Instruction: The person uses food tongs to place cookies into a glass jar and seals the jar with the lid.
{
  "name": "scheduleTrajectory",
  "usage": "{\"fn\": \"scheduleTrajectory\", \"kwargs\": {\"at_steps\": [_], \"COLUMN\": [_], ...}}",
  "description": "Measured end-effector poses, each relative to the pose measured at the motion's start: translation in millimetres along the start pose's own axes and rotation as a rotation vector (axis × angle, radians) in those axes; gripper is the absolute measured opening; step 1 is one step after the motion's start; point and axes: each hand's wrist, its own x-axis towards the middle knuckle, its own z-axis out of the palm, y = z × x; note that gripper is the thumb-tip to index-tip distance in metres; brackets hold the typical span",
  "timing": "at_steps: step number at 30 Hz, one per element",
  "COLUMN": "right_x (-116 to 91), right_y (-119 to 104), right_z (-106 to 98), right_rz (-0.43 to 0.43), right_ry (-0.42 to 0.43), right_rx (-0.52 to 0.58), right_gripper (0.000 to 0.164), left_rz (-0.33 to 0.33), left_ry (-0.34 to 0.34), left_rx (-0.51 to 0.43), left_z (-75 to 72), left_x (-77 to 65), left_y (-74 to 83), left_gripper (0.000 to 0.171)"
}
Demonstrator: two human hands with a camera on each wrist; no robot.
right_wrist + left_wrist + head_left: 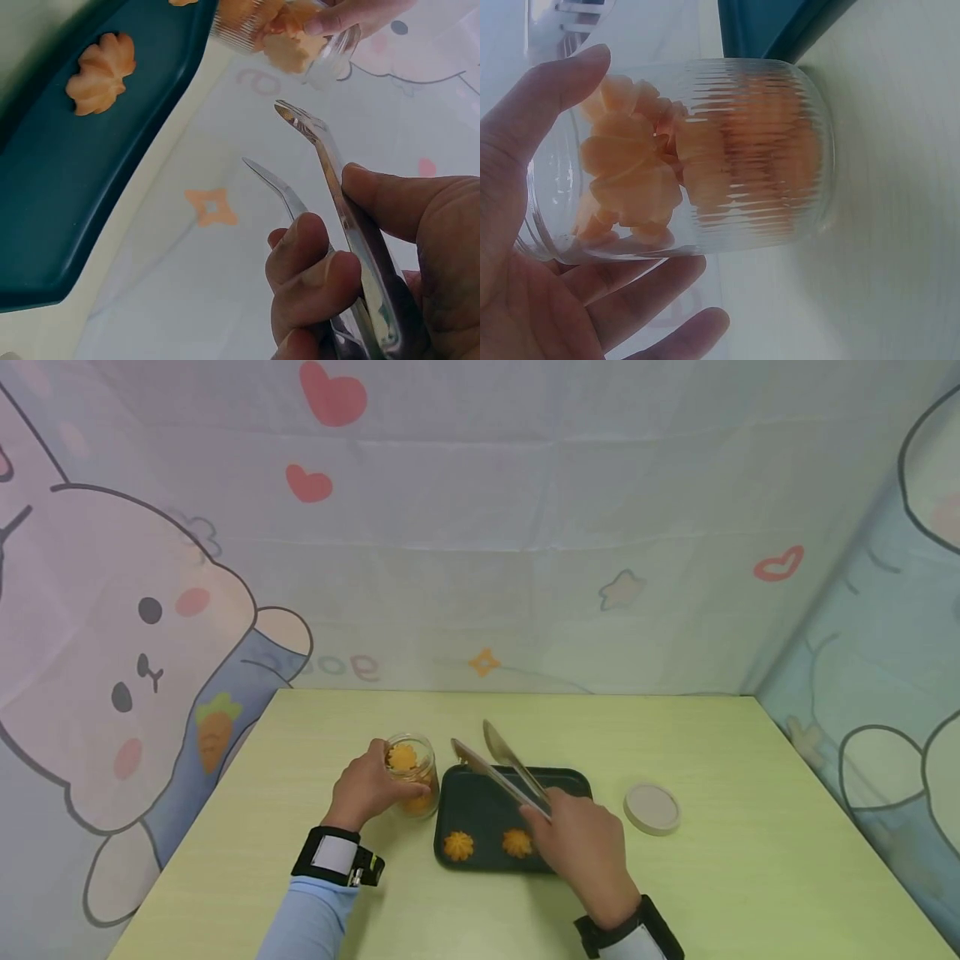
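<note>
My left hand grips a clear glass jar near its rim, thumb on one side and fingers on the other. Piped, flower-shaped cookies fill much of the jar, which has a ribbed lower part. In my right hand is a pair of metal tongs, pinched between thumb and fingers. Their tips stand apart with nothing between them, as the right wrist view shows, and point toward the jar. Below the tongs lies a dark green tray, with one cookie and another cookie along its near side.
A round, pale lid lies on the light yellow table, right of the tray. The jar stands close against the tray's left edge. Behind the table hangs a printed cloth with hearts and a cartoon rabbit.
</note>
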Motion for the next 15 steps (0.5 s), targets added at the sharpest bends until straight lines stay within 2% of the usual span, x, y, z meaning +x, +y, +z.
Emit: {"fn": "scheduleTrajectory", "kwargs": {"at_steps": [15], "right_x": [-15], "right_y": [16], "right_z": [6], "right_rz": [0.041], "right_ry": [-0.056], "right_rx": [0.008], "right_gripper": [0.038], "left_rz": [0.000], "left_ry": [-0.002], "left_rx": [0.004], "left_z": [-0.7], "left_x": [-2.3], "left_y": [0.6], "left_gripper": [0.092]}}
